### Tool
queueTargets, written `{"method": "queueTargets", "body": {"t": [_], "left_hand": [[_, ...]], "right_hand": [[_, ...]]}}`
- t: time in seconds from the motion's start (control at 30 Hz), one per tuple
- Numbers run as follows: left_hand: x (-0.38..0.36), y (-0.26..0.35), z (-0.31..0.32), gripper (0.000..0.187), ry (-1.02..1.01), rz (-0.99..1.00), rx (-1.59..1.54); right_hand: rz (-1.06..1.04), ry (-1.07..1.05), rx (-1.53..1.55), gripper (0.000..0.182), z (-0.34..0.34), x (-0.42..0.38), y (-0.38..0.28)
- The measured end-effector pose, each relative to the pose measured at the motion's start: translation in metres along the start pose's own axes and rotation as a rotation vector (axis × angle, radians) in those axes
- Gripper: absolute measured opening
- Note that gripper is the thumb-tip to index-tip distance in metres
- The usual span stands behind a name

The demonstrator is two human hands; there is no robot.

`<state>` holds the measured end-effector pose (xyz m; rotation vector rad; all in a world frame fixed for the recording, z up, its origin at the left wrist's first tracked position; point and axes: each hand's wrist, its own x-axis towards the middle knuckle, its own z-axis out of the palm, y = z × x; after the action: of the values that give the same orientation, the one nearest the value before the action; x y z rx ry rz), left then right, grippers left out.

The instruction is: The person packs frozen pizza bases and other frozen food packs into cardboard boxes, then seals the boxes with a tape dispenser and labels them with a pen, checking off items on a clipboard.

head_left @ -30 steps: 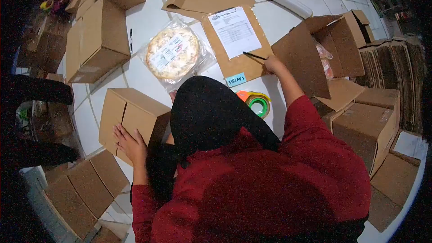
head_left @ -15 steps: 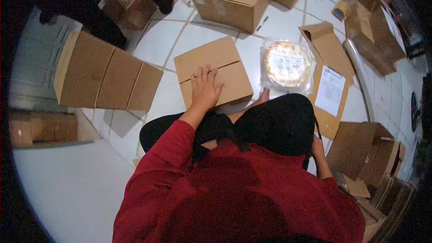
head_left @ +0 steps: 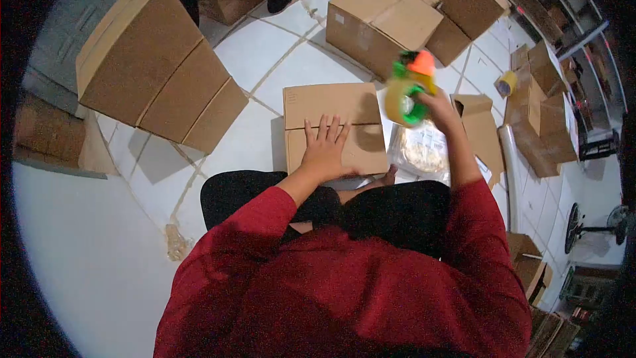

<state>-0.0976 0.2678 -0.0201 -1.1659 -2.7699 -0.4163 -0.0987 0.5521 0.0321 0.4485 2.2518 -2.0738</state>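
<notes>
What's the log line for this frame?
left hand: open, palm down on box | right hand: gripping tape dispenser, raised | box: closed | clear bag: right of box

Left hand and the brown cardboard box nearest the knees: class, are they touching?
Touching. The head view shows the left hand lying spread on top of the box.

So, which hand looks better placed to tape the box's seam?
Right, probably: the right hand holds the tape raised, while the left hand lies spread on the box, fingers across the seam.
</notes>
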Motion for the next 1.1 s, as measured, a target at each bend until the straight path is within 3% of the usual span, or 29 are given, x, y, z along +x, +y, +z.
{"method": "queueTargets", "body": {"t": [0.07,0.1,0.13,0.27,0.47,0.53,0.67,0.77,0.83,0.93,1.0,1.1], "left_hand": [[0.001,0.001,-0.017,0.100,-0.367,0.037,0.095],[-0.001,-0.001,-0.012,0.104,-0.298,0.046,0.054],[-0.002,-0.002,-0.011,0.104,-0.290,0.034,0.055],[-0.002,-0.008,-0.005,0.103,-0.164,0.083,0.006],[0.001,-0.013,-0.002,0.103,-0.235,0.088,-0.022],[0.004,-0.013,-0.003,0.103,-0.235,0.089,-0.017],[0.003,-0.013,-0.008,0.102,-0.274,0.078,-0.014],[0.005,-0.013,-0.017,0.101,-0.340,0.078,0.004],[0.007,-0.013,-0.020,0.100,-0.379,0.080,0.019],[0.006,-0.014,-0.019,0.103,-0.420,0.082,0.072],[0.002,-0.016,-0.006,0.106,-0.266,0.087,-0.035],[0.003,-0.019,0.004,0.109,-0.200,0.068,-0.064]], "right_hand": [[-0.080,-0.087,-0.066,0.036,0.043,0.063,0.010],[-0.012,-0.155,-0.137,0.039,0.064,0.082,0.005],[-0.134,-0.204,-0.185,0.041,0.077,0.115,0.027],[-0.015,-0.267,-0.125,0.040,0.102,0.147,0.047],[0.110,-0.333,-0.150,0.039,0.096,0.139,0.052],[-0.077,-0.302,-0.114,0.046,0.096,0.122,0.041],[-0.199,-0.237,0.024,0.056,0.076,0.064,0.022],[-0.268,-0.231,-0.095,0.064,0.073,0.020,0.005],[-0.364,-0.095,-0.274,0.056,0.078,0.003,0.001],[-0.380,-0.117,-0.488,0.054,0.091,-0.011,-0.009],[-0.404,-0.113,-0.548,0.056,0.093,-0.011,-0.006],[-0.336,-0.099,-0.584,0.058,0.099,-0.020,-0.014]]}}
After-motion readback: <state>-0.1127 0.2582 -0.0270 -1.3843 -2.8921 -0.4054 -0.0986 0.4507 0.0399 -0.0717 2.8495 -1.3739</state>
